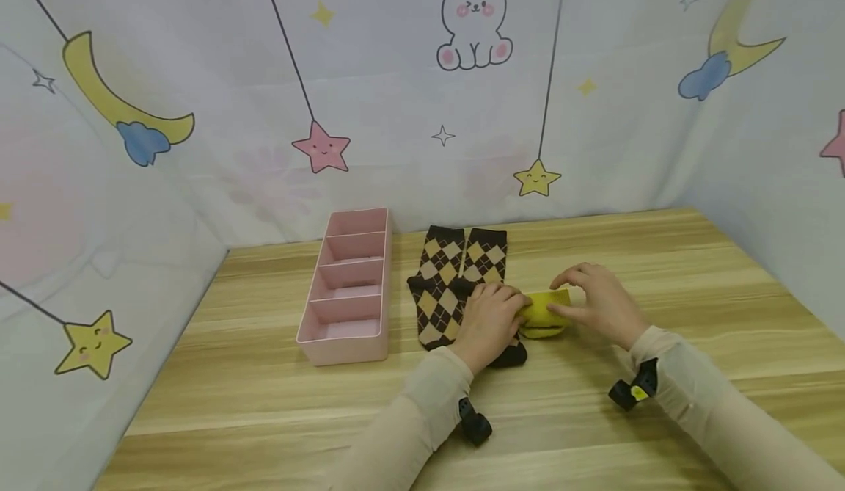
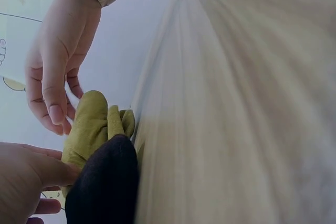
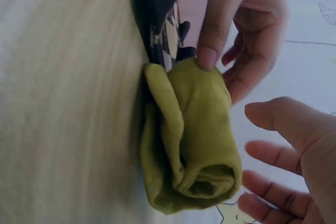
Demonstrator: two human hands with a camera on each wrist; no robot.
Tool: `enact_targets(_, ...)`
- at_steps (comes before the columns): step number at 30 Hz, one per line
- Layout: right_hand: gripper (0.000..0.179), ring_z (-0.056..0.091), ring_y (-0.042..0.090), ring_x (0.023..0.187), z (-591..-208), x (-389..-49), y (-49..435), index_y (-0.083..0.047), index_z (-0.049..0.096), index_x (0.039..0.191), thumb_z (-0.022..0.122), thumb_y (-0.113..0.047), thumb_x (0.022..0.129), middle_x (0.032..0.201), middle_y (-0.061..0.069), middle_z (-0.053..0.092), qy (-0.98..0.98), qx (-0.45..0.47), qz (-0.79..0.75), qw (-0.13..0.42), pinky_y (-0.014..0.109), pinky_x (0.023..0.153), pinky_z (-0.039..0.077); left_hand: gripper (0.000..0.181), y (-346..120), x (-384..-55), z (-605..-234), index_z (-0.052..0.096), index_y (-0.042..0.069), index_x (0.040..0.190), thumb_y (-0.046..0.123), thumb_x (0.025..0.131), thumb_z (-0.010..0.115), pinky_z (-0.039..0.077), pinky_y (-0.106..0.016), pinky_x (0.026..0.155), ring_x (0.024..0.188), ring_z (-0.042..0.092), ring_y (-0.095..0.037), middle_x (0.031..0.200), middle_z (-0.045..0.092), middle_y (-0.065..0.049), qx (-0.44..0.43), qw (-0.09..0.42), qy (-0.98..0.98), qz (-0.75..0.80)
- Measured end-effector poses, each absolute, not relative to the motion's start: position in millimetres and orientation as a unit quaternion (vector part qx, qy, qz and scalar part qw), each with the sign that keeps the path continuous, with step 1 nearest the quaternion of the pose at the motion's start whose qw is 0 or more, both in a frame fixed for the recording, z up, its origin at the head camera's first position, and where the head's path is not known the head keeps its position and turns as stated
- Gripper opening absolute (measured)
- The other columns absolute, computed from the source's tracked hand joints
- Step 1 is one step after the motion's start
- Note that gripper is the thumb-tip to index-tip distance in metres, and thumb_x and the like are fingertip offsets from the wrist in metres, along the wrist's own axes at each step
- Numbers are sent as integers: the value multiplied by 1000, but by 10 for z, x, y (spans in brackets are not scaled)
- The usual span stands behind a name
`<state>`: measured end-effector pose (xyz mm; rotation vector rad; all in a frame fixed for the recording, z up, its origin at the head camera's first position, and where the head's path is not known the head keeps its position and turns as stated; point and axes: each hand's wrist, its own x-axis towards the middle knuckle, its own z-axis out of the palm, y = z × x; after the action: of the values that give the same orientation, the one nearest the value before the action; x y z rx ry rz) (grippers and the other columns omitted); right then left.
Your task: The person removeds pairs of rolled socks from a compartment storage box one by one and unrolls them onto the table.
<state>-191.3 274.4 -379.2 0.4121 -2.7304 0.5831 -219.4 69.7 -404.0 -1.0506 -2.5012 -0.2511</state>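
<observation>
A yellow-green sock [image 1: 546, 312] lies rolled into a thick bundle on the table, its spiral end and a loose fold showing in the right wrist view. My left hand [image 1: 487, 322] reaches over the patterned socks and pinches the left end of the roll, thumb on the near side and fingers behind. To the right of the bundle is my right hand [image 1: 604, 304], thumb and fingers spread apart and holding nothing. A pair of dark argyle socks [image 1: 439, 311] lies flat to the left, partly hidden under my left hand and forearm.
A pink box [image 1: 350, 351] with several compartments in a row stands left of the argyle socks. The wooden table [image 1: 251, 403] meets a printed cloth backdrop [image 1: 396, 109] at the back and sides. Each wrist wears a black camera mount.
</observation>
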Motion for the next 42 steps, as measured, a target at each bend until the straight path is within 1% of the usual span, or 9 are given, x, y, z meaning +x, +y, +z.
enact_targets(3, 14, 59, 29, 92, -3823, -1915, 2691, -14, 70, 87, 78, -21, 78, 96, 7, 68, -946, 191, 191, 181, 49, 82, 46, 25, 696, -2209, -4048, 68, 28, 114, 31, 90, 66, 43, -29, 97, 109, 58, -11, 113, 66, 10, -374, 209, -898, -97)
enact_targets(6, 11, 58, 27, 91, -3843, -1904, 2652, -16, 71, 85, 78, -22, 79, 96, 5, 69, -949, 194, 175, 179, 48, 78, 44, 24, 695, -2214, -4061, 69, 26, 113, 31, 89, 67, 43, -30, 97, 107, 58, -11, 111, 66, 8, -370, 212, -898, -110)
enact_targets(16, 30, 60, 32, 99, -3884, -1904, 2647, -9, 70, 99, 77, -30, 79, 106, 11, 70, -969, 153, 142, 133, 52, 83, 43, 23, 682, -2186, -4066, 65, 20, 109, 30, 89, 68, 43, -27, 93, 106, 59, -11, 109, 68, 8, -362, 233, -894, -125)
enact_targets(24, 37, 58, 32, 99, -3906, -1947, 2610, -6, 67, 104, 78, -29, 77, 107, 12, 69, -973, 151, 120, 131, 52, 85, 43, 27, 644, -2141, -4052, 60, 17, 103, 32, 85, 72, 44, -27, 86, 96, 59, -12, 100, 66, 5, -328, 246, -904, -119)
enact_targets(28, 38, 58, 32, 99, -3913, -1980, 2595, -5, 67, 106, 78, -27, 77, 108, 13, 68, -974, 149, 111, 131, 52, 86, 43, 25, 635, -2108, -4062, 60, 17, 96, 35, 84, 72, 43, -26, 80, 88, 57, -12, 93, 64, 6, -309, 226, -917, -114)
enact_targets(32, 36, 58, 34, 99, -3885, -2012, 2594, -4, 67, 105, 77, -25, 78, 107, 14, 68, -977, 144, 112, 113, 53, 83, 43, 20, 640, -2073, -4080, 65, 19, 90, 38, 85, 71, 43, -26, 80, 86, 57, -11, 89, 64, 8, -306, 195, -926, -105)
enact_targets(37, 27, 61, 32, 93, -3779, -2054, 2614, -7, 70, 99, 77, -23, 78, 99, 10, 72, -979, 148, 114, 82, 54, 80, 45, 24, 661, -2039, -4110, 72, 20, 94, 43, 86, 68, 47, -33, 94, 95, 60, -12, 95, 68, 7, -317, 166, -929, -92)
enact_targets(40, 25, 62, 31, 90, -3711, -2096, 2627, -8, 70, 97, 76, -24, 79, 95, 8, 72, -980, 152, 117, 54, 54, 80, 46, 26, 677, -2037, -4145, 74, 22, 98, 44, 87, 67, 46, -33, 94, 98, 60, -12, 98, 69, 8, -332, 156, -926, -89)
enact_targets(42, 25, 63, 31, 90, -3681, -2128, 2632, -8, 70, 98, 75, -25, 80, 95, 9, 72, -980, 151, 120, 37, 55, 81, 46, 25, 680, -2030, -4161, 74, 23, 98, 44, 87, 67, 46, -30, 89, 98, 58, -11, 99, 69, 9, -343, 152, -923, -89)
